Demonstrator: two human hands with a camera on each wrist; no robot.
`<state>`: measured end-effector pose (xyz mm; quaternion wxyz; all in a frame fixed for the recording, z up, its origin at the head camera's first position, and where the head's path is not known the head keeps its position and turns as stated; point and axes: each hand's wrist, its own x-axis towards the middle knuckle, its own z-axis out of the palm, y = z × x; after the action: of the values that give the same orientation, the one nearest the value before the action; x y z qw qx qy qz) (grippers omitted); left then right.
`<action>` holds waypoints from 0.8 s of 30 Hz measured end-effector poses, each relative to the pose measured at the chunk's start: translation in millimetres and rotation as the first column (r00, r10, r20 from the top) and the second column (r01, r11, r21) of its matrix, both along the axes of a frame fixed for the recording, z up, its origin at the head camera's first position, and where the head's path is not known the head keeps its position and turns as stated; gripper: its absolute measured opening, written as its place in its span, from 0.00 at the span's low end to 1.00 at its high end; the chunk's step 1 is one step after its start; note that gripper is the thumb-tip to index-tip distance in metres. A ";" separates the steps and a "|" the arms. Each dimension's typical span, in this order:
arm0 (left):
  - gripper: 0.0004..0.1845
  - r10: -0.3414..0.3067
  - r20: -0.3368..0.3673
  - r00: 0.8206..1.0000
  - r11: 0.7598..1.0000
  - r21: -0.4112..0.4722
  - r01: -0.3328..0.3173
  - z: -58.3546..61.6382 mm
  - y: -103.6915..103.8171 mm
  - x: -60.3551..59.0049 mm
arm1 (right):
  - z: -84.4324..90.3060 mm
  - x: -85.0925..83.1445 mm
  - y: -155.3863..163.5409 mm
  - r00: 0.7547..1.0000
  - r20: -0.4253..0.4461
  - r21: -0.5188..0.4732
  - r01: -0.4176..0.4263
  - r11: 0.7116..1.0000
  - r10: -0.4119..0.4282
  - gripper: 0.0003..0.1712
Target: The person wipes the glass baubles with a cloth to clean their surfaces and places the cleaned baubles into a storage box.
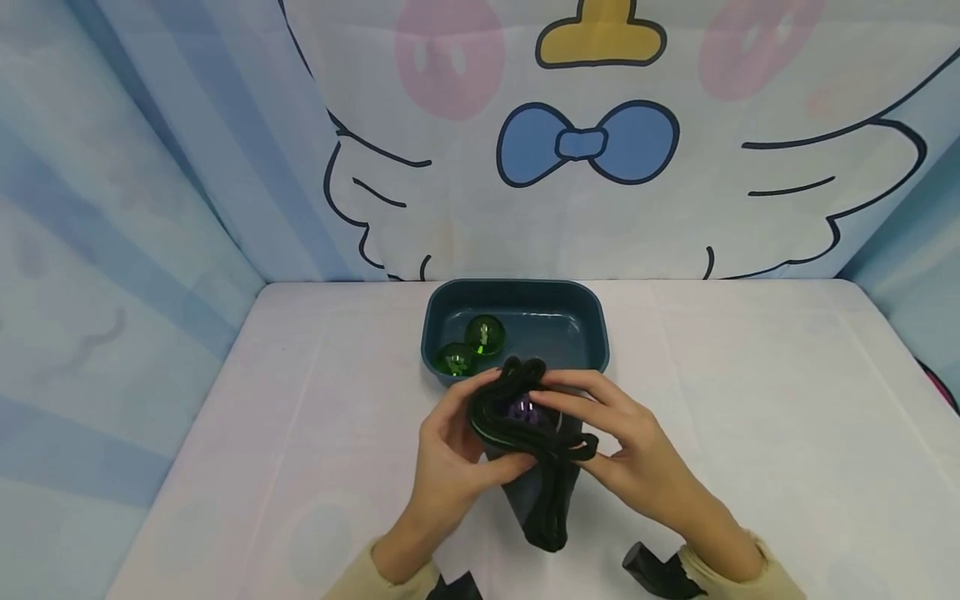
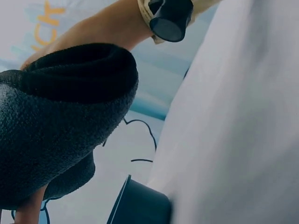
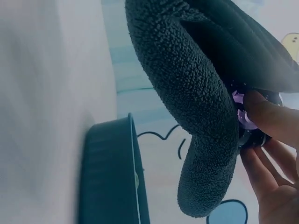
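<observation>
white tabletop [image 1: 750, 400] lies bare around; both hands [image 1: 450, 450] [image 1: 622, 442] pinch black pouch [image 1: 536, 467] by tray's [image 1: 517, 292] near rim.

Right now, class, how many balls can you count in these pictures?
3. Two green balls lie in the left part of the tray. One purple ball sits in the mouth of the black bag, held by both hands. More may be hidden inside.
</observation>
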<state>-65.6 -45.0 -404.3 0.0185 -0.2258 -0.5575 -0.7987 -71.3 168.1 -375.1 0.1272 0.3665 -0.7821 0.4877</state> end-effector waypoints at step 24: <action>0.39 0.022 -0.002 1.000 1.000 -0.005 -0.022 -2.0 -0.4 -3.3 | 3.8 0.9 0.5 0.999 0.014 -0.101 0.042 0.994 -0.041 0.24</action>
<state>-68.9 -45.4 -406.3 0.0272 -0.2205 -0.5619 -0.7968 -70.4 168.6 -371.3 0.1508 0.3404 -0.7645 0.5262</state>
